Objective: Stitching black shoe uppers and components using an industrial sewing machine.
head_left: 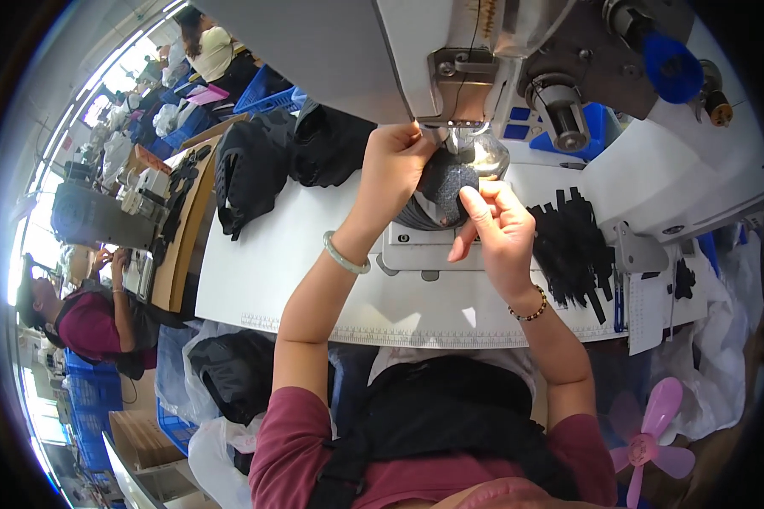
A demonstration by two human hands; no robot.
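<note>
A dark grey-black shoe upper (446, 193) sits under the head of a white sewing machine (331, 51), over its small raised bed. My left hand (395, 161) is closed in a pinch at the upper's far left side, close to the needle area. What lies between its fingertips is mostly hidden. On the near right side, my right hand (502, 225) grips the upper's edge between thumb and fingers. Clear plastic guard (482, 153) glints just behind the work.
Black shoe uppers (250, 170) lie on the table's left. A pile of black strips (573, 246) is at the right, beside blue-handled tweezers or pens (619, 301). A pink fan (643, 448) stands lower right. Another person (93, 318) works at the left.
</note>
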